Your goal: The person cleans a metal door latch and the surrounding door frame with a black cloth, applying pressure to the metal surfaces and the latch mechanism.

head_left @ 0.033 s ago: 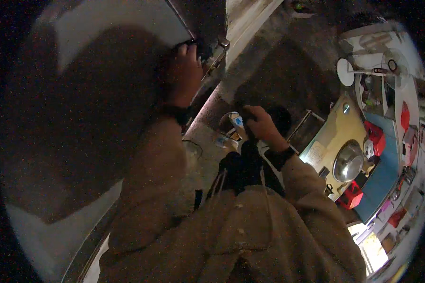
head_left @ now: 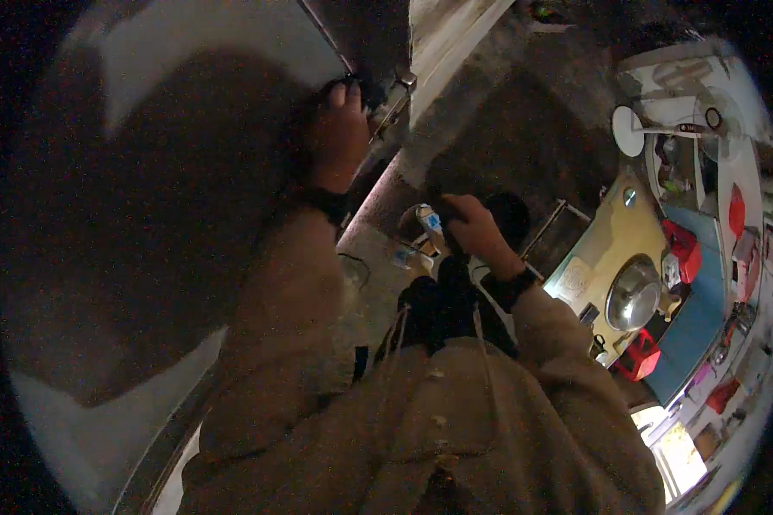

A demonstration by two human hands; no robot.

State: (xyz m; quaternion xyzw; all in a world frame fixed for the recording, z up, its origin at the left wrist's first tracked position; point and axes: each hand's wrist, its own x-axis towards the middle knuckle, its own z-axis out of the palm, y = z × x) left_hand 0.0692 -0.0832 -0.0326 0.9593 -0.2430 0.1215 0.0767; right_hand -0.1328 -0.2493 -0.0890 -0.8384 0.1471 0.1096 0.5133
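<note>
The light is dim. My left hand (head_left: 339, 133) reaches up to a pale door panel (head_left: 206, 51), and its fingers curl over the panel's dark edge beside a metal latch (head_left: 397, 86). My right hand (head_left: 474, 227) is lower and to the right, closed around a small white and blue container (head_left: 429, 221). A black cloth (head_left: 442, 305) hangs below that hand, against my tan jacket. Something dark and rounded (head_left: 511, 215) sits just behind the right hand; I cannot tell what it is.
A grey concrete floor (head_left: 524, 129) stretches to the right of the door. Farther right stand a yellow table (head_left: 614, 232) with a metal bowl (head_left: 631, 296), a red box (head_left: 640, 354), a white fan (head_left: 631, 130) and a blue surface (head_left: 696, 322).
</note>
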